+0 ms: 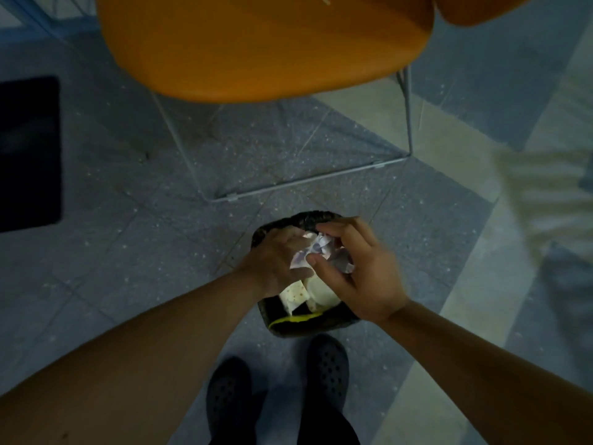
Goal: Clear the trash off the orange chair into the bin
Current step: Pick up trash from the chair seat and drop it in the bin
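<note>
Both hands over the bin (pixel 308 220): left hand (pixel 276 261) and right hand (pixel 356 277) pinch crumpled paper (pixel 316 252) with curled fingers; orange chair (pixel 256 46) behind.

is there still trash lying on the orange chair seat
No, the visible part of the orange chair seat is bare, while both hands hold crumpled paper over the bin on the floor.
</note>
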Demonstrator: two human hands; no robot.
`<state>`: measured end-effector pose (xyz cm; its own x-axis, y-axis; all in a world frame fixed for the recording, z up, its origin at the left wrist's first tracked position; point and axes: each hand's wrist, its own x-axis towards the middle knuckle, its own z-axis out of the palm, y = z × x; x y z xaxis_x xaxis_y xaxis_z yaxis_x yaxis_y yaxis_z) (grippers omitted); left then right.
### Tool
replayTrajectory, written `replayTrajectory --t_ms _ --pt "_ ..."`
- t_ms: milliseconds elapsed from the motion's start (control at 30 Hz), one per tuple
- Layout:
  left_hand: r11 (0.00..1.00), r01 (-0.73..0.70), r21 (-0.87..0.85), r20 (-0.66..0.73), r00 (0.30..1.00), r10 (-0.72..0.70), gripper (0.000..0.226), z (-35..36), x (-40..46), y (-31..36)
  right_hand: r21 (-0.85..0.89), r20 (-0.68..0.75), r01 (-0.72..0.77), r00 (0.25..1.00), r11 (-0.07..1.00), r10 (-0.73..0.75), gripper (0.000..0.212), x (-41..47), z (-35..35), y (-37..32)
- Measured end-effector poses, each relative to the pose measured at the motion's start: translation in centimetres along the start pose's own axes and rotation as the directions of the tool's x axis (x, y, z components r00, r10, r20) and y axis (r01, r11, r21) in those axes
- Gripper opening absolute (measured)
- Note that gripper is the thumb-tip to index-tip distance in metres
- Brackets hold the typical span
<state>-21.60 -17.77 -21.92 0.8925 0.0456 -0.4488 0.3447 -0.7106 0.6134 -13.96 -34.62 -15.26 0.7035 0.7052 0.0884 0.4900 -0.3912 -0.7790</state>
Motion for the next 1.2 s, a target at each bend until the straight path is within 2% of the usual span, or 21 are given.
replayTrajectory --t_ms 67,133,233,333,400,633,767,967,1067,1200 --pt "0.998 0.012 -0.068 0.034 0.999 -0.010 0.063 0.3 0.0 0.0 0.001 0.006 0.001 1.000 1.000 -0.001 0.037 -1.1 0.7 0.6" --pt "0.991 -0.023 -0.131 -0.019 1.000 0.020 0.059 -0.1 -0.3 0.0 -0.017 0.027 -0.024 0.999 1.000 0.024 0.037 -2.0 1.5 1.2" --pt "0.996 -0.042 -0.074 -0.083 0.996 0.036 0.048 -1.4 -0.8 -0.6 -0.061 0.147 -0.084 0.985 0.995 0.092 0.046 -3.1 2.9 2.5" --pt "0.998 -0.049 -0.025 -0.160 0.986 0.044 0.043 -2.8 -1.5 -0.9 -0.163 0.318 -0.125 0.932 0.979 0.172 0.064 -4.0 3.9 3.4" --pt "0.998 -0.053 -0.013 -0.183 0.982 0.050 0.043 -3.6 -1.9 -0.8 -0.134 0.356 -0.125 0.920 0.983 0.165 0.068 -4.0 4.0 3.2" --pt "0.996 -0.080 -0.032 -0.223 0.972 0.071 0.044 -5.9 -4.0 1.5 -0.082 0.308 -0.119 0.941 0.989 0.139 0.062 -2.5 1.6 0.7" --pt "0.996 -0.090 0.008 -0.333 0.939 0.088 0.041 -9.1 -4.7 4.8 -0.078 0.243 -0.043 0.968 0.996 0.061 0.053 0.4 -1.3 -1.8" --pt "0.985 -0.105 0.134 -0.424 0.893 0.153 0.039 -15.6 -4.7 10.1 -0.156 0.108 0.046 0.994 0.987 -0.029 0.038 6.6 -5.8 -5.7" --pt "0.983 -0.087 0.159 -0.454 0.878 0.152 0.042 -19.5 -3.8 11.9 -0.172 0.069 0.094 0.994 0.981 -0.083 0.037 9.8 -8.1 -7.6" --pt "0.982 -0.067 0.177 -0.550 0.821 0.155 0.040 -24.7 -2.1 13.9 -0.196 0.039 0.166 0.986 0.966 -0.162 0.034 14.2 -10.7 -9.5"
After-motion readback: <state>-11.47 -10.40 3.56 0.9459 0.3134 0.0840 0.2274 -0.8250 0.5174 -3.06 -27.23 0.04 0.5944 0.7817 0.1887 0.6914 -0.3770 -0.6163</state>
